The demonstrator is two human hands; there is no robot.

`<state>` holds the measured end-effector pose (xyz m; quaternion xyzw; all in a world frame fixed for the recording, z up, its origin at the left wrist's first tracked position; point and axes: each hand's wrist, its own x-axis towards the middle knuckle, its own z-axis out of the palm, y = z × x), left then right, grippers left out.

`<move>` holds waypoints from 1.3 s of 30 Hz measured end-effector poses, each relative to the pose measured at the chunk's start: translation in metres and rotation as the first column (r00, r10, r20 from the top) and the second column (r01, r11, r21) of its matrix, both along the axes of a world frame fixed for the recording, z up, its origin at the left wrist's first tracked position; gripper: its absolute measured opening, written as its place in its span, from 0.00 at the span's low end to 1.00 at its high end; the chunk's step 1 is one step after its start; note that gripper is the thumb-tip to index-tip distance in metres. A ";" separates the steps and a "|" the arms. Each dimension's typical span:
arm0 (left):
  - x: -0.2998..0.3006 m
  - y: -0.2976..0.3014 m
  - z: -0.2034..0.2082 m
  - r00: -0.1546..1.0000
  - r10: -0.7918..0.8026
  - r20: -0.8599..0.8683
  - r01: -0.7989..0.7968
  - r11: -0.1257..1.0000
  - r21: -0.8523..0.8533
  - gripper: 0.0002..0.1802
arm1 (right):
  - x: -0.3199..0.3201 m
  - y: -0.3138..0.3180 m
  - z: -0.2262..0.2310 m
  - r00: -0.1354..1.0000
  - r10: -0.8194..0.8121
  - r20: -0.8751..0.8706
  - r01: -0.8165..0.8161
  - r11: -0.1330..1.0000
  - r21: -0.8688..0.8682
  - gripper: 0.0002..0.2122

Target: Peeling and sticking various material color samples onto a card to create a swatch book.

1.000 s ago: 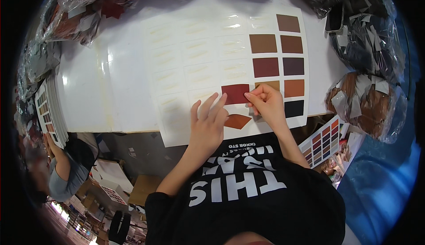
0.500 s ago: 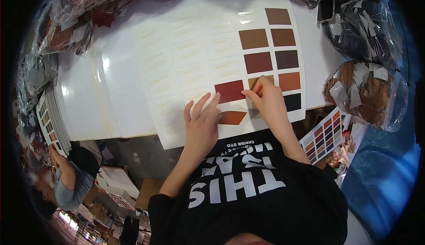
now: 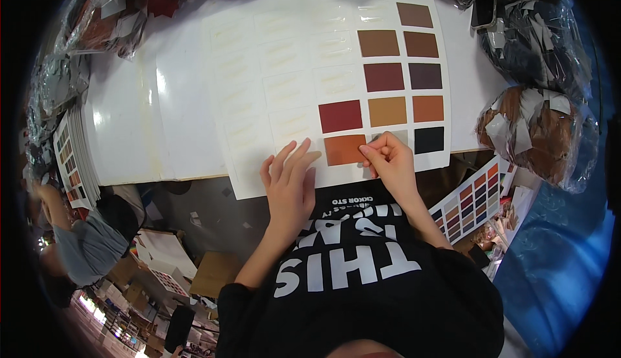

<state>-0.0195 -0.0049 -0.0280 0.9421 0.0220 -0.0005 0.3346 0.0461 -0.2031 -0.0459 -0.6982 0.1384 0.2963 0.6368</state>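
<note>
A large white sample card point(image 3: 259, 186) lies on the table, with rectangular colour swatches in its right-hand columns. In the bottom row, an orange-brown swatch point(image 3: 341, 151) lies flat in line with the dark red swatch point(image 3: 340, 117) above it. Thumb and fingers of my right hand point(image 3: 393, 164) are pinched at the orange-brown swatch's right edge. That hand partly covers a grey-beige swatch point(image 3: 400, 136). My left hand point(image 3: 288, 180) rests on the card just left of the orange-brown swatch, fingers spread, holding nothing I can see.
Plastic bags of brown pieces point(image 3: 527, 131) and dark pieces point(image 3: 533, 47) stand at the right, below a phone point(image 3: 484, 9). Another swatch card point(image 3: 475, 199) sits lower right. A stack of cards point(image 3: 77, 164) is at the left edge, near another person point(image 3: 90, 248).
The orange-brown swatch, askew before, now sits square in the bottom row. My right hand moved from the dark red swatch's edge down to it. The card appears slightly higher in view.
</note>
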 end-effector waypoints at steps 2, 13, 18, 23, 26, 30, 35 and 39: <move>-0.004 0.004 -0.001 1.000 -0.011 0.001 0.011 0.999 0.036 0.21 | -0.004 -0.001 -0.004 1.000 -0.004 0.004 0.004 1.000 -0.009 0.06; -0.010 0.001 -0.012 0.978 -0.208 0.031 0.205 0.975 0.082 0.23 | -0.008 0.003 -0.004 0.999 0.020 0.027 -0.018 0.996 -0.083 0.06; -0.008 -0.002 -0.015 0.963 -0.267 0.032 0.261 0.957 0.123 0.23 | -0.009 0.005 -0.002 0.999 0.022 0.049 -0.016 0.994 -0.104 0.08; -0.010 -0.002 -0.018 0.950 -0.312 0.028 0.300 0.931 0.206 0.23 | -0.009 0.006 -0.002 0.998 0.034 0.055 -0.026 0.991 -0.134 0.09; -0.009 -0.004 -0.018 0.951 -0.309 0.025 0.296 0.928 0.228 0.23 | -0.007 0.007 -0.002 0.994 0.074 0.078 -0.061 0.985 -0.161 0.06; -0.006 -0.004 -0.015 0.952 -0.305 0.027 0.288 0.922 0.258 0.22 | 0.004 0.007 0.006 0.905 0.376 0.197 -0.197 0.783 -0.590 0.15; 0.020 0.013 0.002 0.935 -0.353 0.003 0.346 0.918 0.194 0.19 | 0.021 0.005 0.019 0.760 0.636 0.135 -0.239 0.466 -0.852 0.22; 0.101 0.060 0.037 0.922 -0.271 0.277 0.212 0.951 0.225 0.24 | 0.050 -0.008 0.044 0.820 0.530 0.215 -0.260 0.680 -0.685 0.20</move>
